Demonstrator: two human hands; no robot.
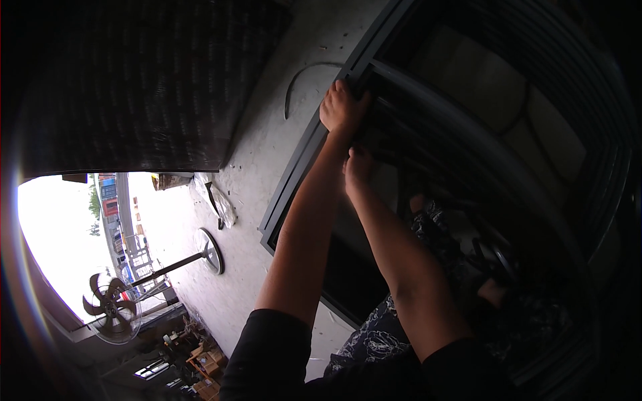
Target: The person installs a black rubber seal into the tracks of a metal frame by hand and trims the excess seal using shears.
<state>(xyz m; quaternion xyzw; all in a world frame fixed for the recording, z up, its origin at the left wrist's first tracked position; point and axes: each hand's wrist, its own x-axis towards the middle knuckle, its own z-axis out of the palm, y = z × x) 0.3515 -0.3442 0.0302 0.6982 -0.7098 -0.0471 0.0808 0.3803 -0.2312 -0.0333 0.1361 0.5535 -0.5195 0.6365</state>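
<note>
A large dark grey frame (300,157), which looks like a metal window or door frame, runs slantwise through the view. My left hand (342,110) grips its long outer edge, fingers curled over the grey bar and thumb toward the inner side. Just below and inside that edge is my right hand (359,166), its fingers curled closed. Shadow hides what the right hand holds, if anything. A curved inner bar (461,120) crosses the frame on the right. Both forearms reach up from the lower edge.
Behind the frame lies a thin curved strip (289,93) on the pale concrete floor (251,174). A dark wrapped stack (134,87) fills the upper left. A standing fan (112,307), clear plastic (224,207) and cardboard boxes (208,361) are at left, near a bright opening (60,220).
</note>
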